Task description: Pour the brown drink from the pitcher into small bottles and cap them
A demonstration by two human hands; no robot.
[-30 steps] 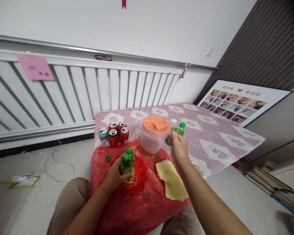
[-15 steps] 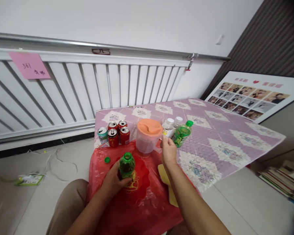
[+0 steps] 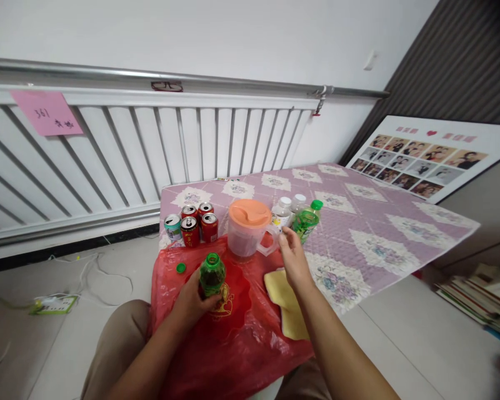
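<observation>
My left hand (image 3: 194, 300) is wrapped round an uncapped green bottle (image 3: 212, 274), upright over a red scalloped tray (image 3: 237, 311). A green cap (image 3: 180, 268) lies on the red plastic sheet left of the bottle. My right hand (image 3: 292, 253) is raised just right of the clear pitcher (image 3: 242, 243) with its orange lid (image 3: 250, 213). Its fingers are curled together near the pitcher's handle; what they hold, if anything, is too small to make out. Behind them stand white-capped bottles (image 3: 282, 210) and a green-capped bottle (image 3: 306, 223).
Several opened cans (image 3: 190, 231) stand left of the pitcher. A yellow cloth (image 3: 291, 316) lies under my right forearm on the red plastic sheet (image 3: 258, 355). The flowered tablecloth (image 3: 341, 244) stretches right; a white radiator (image 3: 225, 139) runs behind.
My right hand has shifted a little away from the pitcher, and more of its handle shows. More of the yellow cloth is visible. The view has moved slightly; my left hand still holds the bottle.
</observation>
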